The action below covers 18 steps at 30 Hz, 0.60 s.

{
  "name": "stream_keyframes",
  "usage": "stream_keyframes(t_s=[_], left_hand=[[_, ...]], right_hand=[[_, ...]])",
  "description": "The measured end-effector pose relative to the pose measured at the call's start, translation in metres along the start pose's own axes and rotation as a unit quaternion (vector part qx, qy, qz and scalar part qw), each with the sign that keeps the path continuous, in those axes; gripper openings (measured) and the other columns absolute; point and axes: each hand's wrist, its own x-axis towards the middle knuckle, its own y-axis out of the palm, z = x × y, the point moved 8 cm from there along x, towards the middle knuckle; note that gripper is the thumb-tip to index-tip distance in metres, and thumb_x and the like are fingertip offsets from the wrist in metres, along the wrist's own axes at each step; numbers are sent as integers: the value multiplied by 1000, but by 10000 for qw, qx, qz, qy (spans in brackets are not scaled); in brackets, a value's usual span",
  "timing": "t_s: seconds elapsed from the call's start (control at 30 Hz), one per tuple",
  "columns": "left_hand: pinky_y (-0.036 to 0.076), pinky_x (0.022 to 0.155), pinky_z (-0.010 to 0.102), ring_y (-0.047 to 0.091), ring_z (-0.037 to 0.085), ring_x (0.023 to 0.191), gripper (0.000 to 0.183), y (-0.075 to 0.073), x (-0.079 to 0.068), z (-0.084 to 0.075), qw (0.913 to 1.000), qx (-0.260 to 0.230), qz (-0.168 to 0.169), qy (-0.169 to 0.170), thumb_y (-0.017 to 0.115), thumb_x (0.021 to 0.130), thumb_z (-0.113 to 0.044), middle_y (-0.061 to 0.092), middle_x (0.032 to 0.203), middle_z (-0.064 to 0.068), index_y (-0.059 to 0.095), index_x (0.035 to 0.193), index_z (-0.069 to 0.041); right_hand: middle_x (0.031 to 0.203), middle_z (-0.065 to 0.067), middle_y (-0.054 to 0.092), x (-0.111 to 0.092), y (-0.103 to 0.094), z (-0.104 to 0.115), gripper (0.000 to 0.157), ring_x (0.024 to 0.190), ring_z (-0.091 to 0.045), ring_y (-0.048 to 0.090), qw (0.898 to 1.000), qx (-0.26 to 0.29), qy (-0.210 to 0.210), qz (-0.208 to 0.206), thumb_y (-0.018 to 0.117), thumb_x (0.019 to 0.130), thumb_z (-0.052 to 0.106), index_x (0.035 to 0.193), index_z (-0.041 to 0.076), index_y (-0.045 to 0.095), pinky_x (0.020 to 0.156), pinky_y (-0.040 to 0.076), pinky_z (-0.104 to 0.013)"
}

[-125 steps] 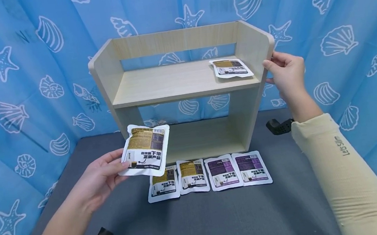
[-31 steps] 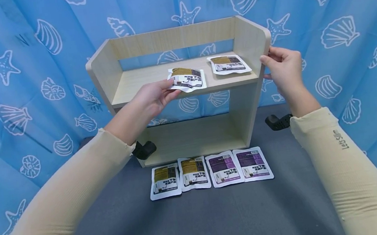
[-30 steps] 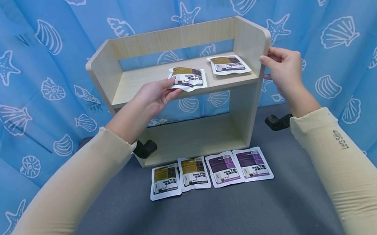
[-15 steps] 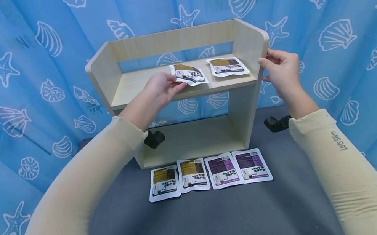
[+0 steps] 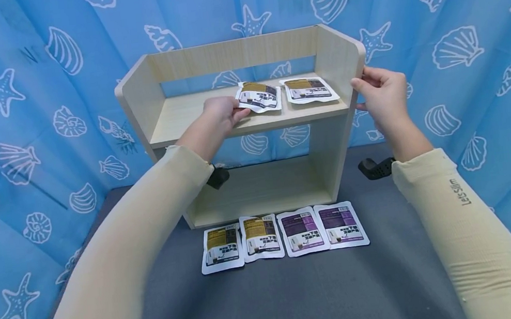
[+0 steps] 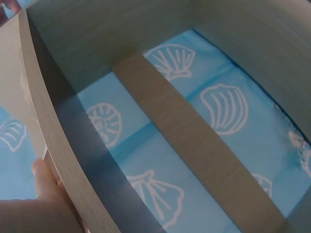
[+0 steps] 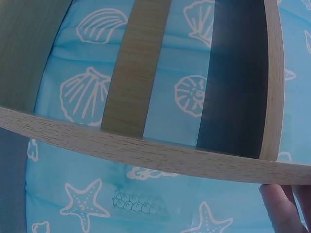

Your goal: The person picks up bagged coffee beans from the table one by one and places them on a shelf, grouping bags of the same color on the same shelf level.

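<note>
My left hand point(image 5: 224, 112) holds the left edge of a white pouch point(image 5: 259, 97) with a gold-and-dark label. That pouch lies tilted over the upper board of a light wooden shelf point(image 5: 198, 103). To its right, another gold-labelled pouch point(image 5: 309, 90) lies flat on the same board. My right hand point(image 5: 384, 91) grips the shelf's right side panel near the front edge, thumb in front. In the left wrist view, part of the left hand point(image 6: 48, 206) shows at the board's edge. Fingers point(image 7: 282, 206) of the right hand touch the panel in the right wrist view.
In front of the shelf, a row on the dark grey table point(image 5: 270, 298) has two gold-labelled pouches, the left one point(image 5: 222, 249) and its neighbour point(image 5: 261, 238), then two purple-labelled pouches point(image 5: 303, 231). A blue shell-print curtain point(image 5: 67, 148) hangs behind and at both sides.
My left hand has carried the gold-labelled pouch from low at the left up to the upper board, then farther back, beside the other pouch. The right hand stays on the side panel.
</note>
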Motion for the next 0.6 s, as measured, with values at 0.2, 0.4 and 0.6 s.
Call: stream_keyframes(t_s=[0.2, 0.4, 0.6], left_hand=[[57, 67, 21, 65, 22, 107, 45, 7, 0, 4, 9996, -259, -59, 2, 45, 99, 7, 59, 131, 16, 46, 142, -3], [57, 68, 22, 67, 21, 103, 48, 11, -3, 6, 9999, 138, -2, -7, 41, 100, 8, 61, 129, 15, 41, 146, -6], [57, 71, 24, 66, 20, 105, 52, 12, -9, 1, 9937, 1050, 0, 384, 36, 99, 9, 58, 134, 10, 38, 148, -9]], right_hand=[[129, -12, 61, -1, 0, 1, 42, 115, -19, 61, 10000, 30, -25, 12, 63, 94, 23, 135, 12, 58, 69, 54, -20], [129, -12, 61, -2, 0, 1, 42, 115, -19, 61, 10000, 61, -9, 16, 63, 94, 23, 135, 12, 59, 68, 54, -19], [129, -12, 61, -2, 0, 1, 43, 114, -19, 61, 10000, 89, 32, 19, 64, 94, 22, 135, 11, 58, 69, 54, -20]])
